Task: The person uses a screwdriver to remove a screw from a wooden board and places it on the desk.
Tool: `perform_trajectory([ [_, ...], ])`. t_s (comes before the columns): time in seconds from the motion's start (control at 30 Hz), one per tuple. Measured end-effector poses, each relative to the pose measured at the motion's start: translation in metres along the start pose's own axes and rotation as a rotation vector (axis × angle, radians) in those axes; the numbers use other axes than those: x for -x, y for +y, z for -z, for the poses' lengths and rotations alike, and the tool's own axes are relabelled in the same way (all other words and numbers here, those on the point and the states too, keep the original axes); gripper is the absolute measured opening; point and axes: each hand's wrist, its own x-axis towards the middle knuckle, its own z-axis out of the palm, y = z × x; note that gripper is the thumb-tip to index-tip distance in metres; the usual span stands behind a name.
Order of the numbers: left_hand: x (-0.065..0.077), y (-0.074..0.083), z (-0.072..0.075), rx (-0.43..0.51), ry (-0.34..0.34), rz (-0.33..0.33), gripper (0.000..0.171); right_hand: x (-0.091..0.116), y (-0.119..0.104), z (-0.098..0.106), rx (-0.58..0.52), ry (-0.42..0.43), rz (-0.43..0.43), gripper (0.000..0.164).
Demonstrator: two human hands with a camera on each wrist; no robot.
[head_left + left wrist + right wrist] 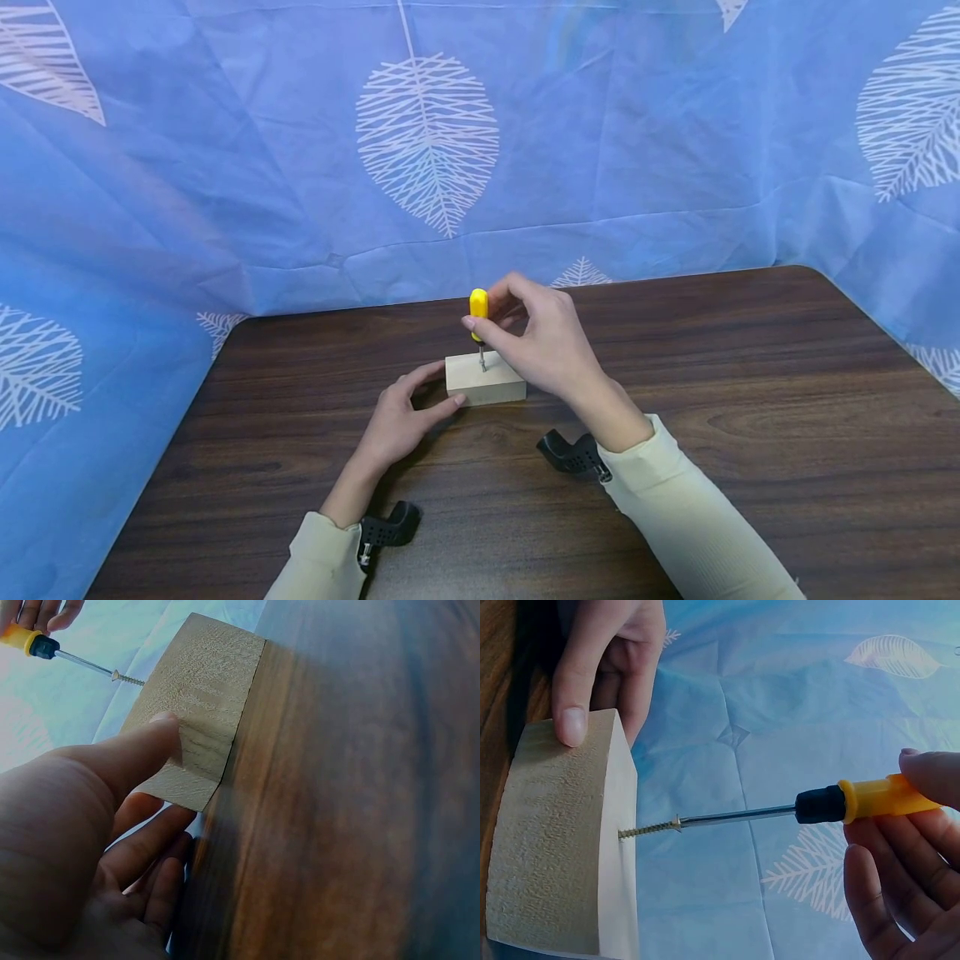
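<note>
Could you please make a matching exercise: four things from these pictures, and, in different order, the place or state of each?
1. screwdriver
2. screw
3. wooden block
4. left hand

A. resting on the table
B. holding one end of the wooden block
C. in the right hand
D. at the screwdriver's tip

Pairs: 1-C, 2-D, 3-A, 4-B

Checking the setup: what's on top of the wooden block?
A screw stands there, the screwdriver at its head. In the head view, the right hand hides part of the block; any screw length inside it is unseen.
</note>
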Motion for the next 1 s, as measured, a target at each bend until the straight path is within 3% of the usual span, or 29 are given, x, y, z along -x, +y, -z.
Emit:
perform_trajectory([
  [1.0, 0.001, 0.001, -0.001, -0.007, -0.002, 0.009, 0.064, 0.002, -0.002, 0.011, 0.012, -0.074, -0.007, 0.014],
])
